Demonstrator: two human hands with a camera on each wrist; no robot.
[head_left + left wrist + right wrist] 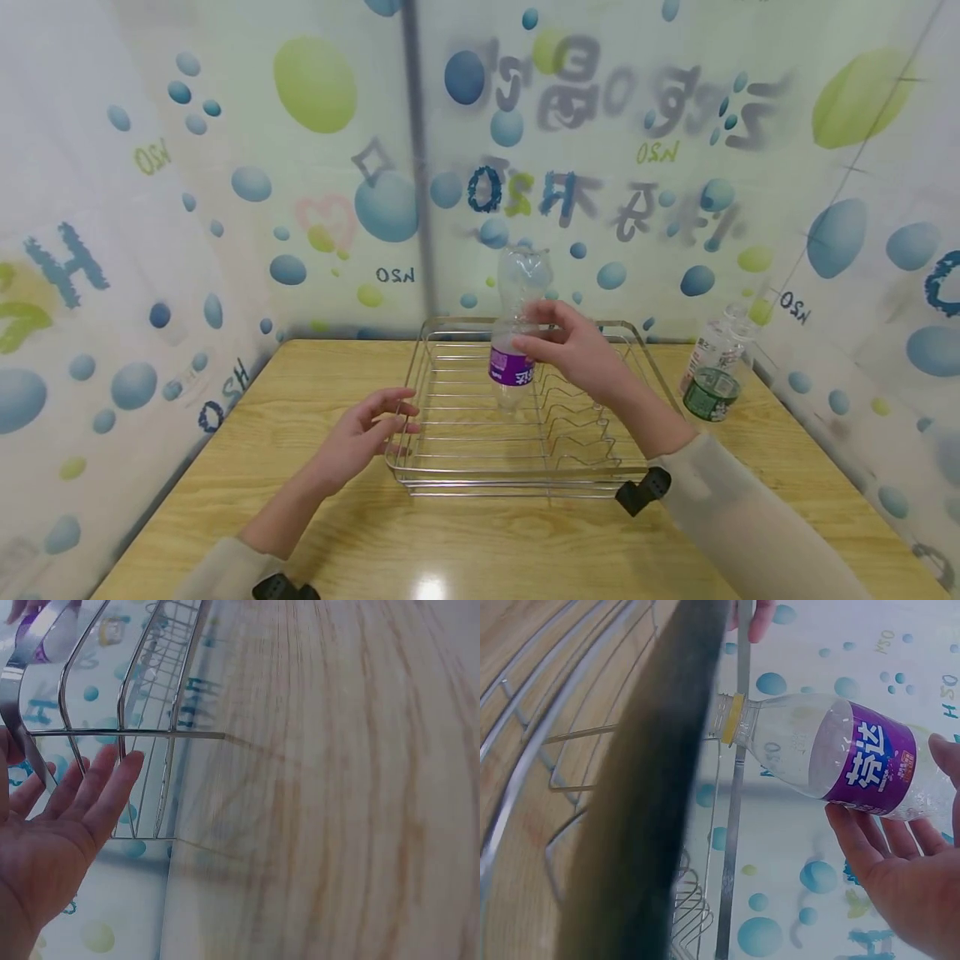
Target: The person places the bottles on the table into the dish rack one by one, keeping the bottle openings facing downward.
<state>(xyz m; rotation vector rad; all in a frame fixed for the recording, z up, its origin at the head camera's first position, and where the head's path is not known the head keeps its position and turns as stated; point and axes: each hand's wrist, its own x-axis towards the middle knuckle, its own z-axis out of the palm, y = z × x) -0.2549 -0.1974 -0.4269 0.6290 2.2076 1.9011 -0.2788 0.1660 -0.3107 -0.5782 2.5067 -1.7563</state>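
My right hand (573, 346) holds a clear plastic bottle (517, 283) with a purple label, fingers and thumb on either side of its body. The bottle is upside down, neck pointing down over the wire dish rack (480, 472). In the right wrist view a yellow ring circles the neck of the uncapped bottle (780, 742). At the rack's left side my left hand (360, 437) has its fingers loosely extended. The left wrist view shows the left hand (67, 817) palm up, fingertips right at the side wires of the rack (124, 733).
Two more clear bottles stand right of the rack on the wooden table (360, 542), one with a green label (711, 393). Wavy wire dividers (581, 425) fill the rack's right part. A patterned curtain (337, 167) hangs behind and at both sides.
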